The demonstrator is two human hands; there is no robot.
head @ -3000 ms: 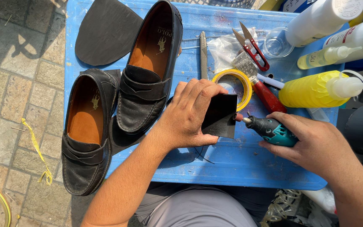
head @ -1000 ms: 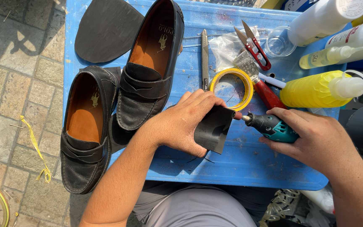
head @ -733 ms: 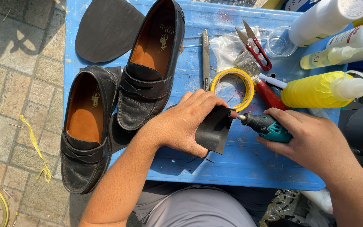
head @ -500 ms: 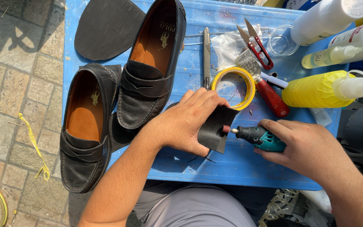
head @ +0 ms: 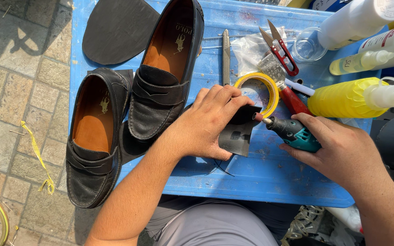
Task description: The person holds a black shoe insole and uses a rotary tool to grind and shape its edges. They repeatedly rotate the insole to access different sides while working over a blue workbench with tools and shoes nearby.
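Underneath everything, a blue plastic table (head: 261, 177) carries the work, set over a grey paved floor (head: 10, 91). Two black leather loafers with tan linings lie on its left part: the left loafer (head: 92, 136) hangs over the table's edge, the right loafer (head: 167, 68) lies beside it, pointing away. A flat black rubber sole piece (head: 117, 29) sits at the far left corner. Along the right side stand a yellow squeeze bottle (head: 343, 97) and two white squeeze bottles (head: 365, 20). Nearer the middle lies a roll of yellow tape (head: 270, 86), with red-handled snips (head: 281, 48) just beyond it.

The left hand (head: 208, 123) presses flat on a small black rubber piece (head: 238, 136) — fingers spread over its upper edge, pinning it to the table beside the tape. The right hand (head: 338, 148) is clamped around a teal rotary tool (head: 292, 131), whose tip touches the rubber piece's right edge — just under the left fingertips.
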